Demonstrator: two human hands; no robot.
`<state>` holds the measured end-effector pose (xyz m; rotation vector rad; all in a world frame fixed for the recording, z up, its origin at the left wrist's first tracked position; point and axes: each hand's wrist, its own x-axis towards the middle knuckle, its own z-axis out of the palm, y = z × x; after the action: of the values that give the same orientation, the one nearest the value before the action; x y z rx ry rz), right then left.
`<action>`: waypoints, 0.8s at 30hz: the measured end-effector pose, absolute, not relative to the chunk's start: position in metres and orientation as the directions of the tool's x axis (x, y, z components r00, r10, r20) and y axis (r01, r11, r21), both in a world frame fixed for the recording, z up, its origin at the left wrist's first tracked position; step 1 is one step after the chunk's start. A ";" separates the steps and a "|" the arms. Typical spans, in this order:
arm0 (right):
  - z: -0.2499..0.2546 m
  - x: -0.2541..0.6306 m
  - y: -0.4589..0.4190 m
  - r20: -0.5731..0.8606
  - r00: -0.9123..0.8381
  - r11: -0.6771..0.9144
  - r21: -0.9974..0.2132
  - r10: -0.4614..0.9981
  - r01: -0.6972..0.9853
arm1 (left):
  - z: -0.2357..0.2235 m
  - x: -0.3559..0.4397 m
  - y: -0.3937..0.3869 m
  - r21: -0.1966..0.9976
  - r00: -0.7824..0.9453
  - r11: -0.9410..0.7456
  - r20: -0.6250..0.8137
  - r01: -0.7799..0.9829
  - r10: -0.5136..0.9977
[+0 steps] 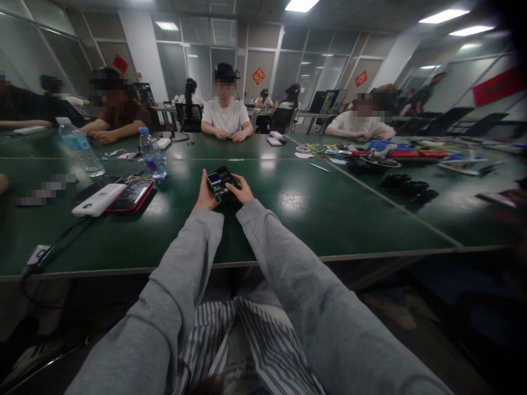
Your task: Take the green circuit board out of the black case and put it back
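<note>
Between my hands, above the green table, is a small dark device with a green circuit board (220, 189) showing, as if its casing were open. A pale blue-white rectangle, perhaps a small screen, sits at its upper left. My left hand (205, 193) grips the device along its left side, thumb pointing up. From the right, my right hand (244, 191) holds it, with the thumb laid over the front near the board. The fingers behind the device are hidden. Small details on the board are too fine to make out.
On the left are a white power bank (99, 201) with a cable, a red-cased phone (134, 196) and two water bottles (152, 156). A pen (320, 168) lies ahead right. Tools and cables (395, 153) are heaped far right. Several people sit around the table (288, 230).
</note>
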<state>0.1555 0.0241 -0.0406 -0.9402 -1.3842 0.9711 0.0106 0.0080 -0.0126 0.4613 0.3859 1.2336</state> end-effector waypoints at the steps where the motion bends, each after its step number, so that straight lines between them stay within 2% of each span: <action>1: -0.039 0.156 0.023 0.344 -0.040 0.344 -0.939 0.938 -0.002 | -0.013 0.010 0.009 0.532 0.270 0.242 -0.025 -0.812 0.963; 10: -0.035 0.154 0.022 0.362 0.000 0.361 -0.930 0.932 0.064 | -0.007 0.010 0.001 0.498 0.149 0.126 0.008 -0.858 0.989; 18: -0.034 0.153 0.017 0.490 -0.028 0.489 -0.862 0.871 0.136 | -0.011 0.010 0.006 0.505 0.154 0.094 0.077 -0.858 0.985; 24: -0.035 0.152 0.018 0.514 -0.021 0.512 -0.848 0.858 0.136 | -0.015 0.009 0.012 0.488 0.162 0.088 0.113 -0.868 0.980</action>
<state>0.1522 0.0177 -0.0353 -0.9001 -1.5039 0.7208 0.0088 0.0116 -0.0152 0.5044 0.2696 1.4008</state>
